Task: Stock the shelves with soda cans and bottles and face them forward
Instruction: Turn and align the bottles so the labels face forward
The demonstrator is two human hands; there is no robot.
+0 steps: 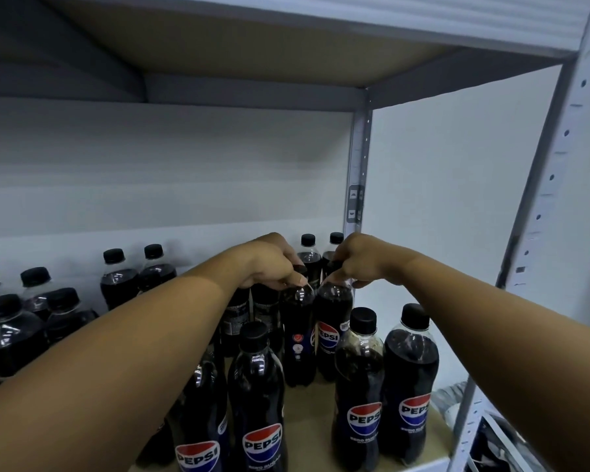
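Two hands' grips each pinch a bottle's cap: left hand [273,264] on left bottle [297,332], right hand [356,258] on right bottle [332,321].

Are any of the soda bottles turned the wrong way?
Yes. The bottle under the left hand is turned sideways, its logo only half showing. Two bottles behind it show their back labels. The front-row bottles and the bottle gripped by the right hand show the logo.
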